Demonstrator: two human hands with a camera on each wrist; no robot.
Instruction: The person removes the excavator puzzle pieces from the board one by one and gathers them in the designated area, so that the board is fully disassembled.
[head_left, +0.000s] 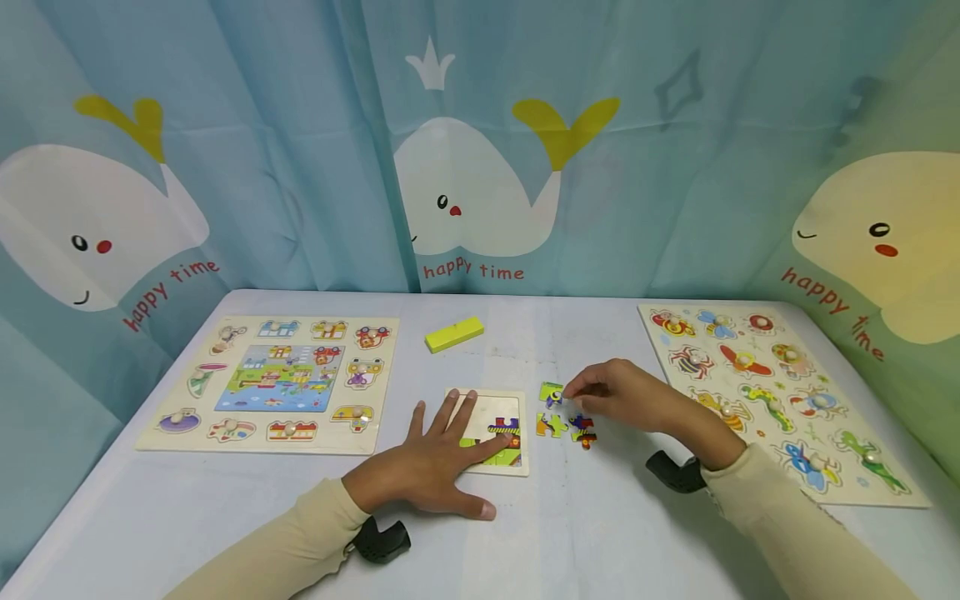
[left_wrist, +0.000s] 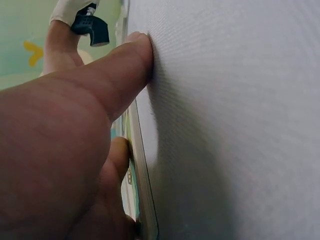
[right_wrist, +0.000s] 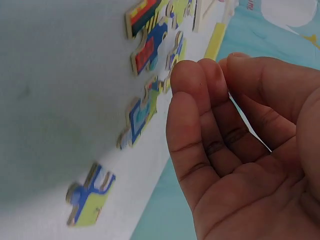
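Observation:
In the head view, my left hand (head_left: 431, 467) lies spread over a small wooden puzzle board (head_left: 491, 398), its fingers on the board's left and middle. Beside the board's front edge, the thumb touches the table, as the left wrist view also shows. The board holds green and purple picture pieces, partly hidden by the fingers. My right hand (head_left: 618, 396) hovers with loosely bent fingers next to a green jigsaw piece (head_left: 551, 393); nothing shows between fingers and thumb. Close by lie a yellow-orange piece (head_left: 552, 426) and dark blue-red pieces (head_left: 582, 431). A blue-green piece (right_wrist: 92, 197) lies apart in the right wrist view.
A large vehicle peg puzzle (head_left: 281, 425) lies at the left, and an insect peg puzzle (head_left: 780, 400) at the right, under the right forearm's far side. A yellow block (head_left: 454, 334) rests behind the small board. A whale-print curtain (head_left: 480, 183) surrounds the table.

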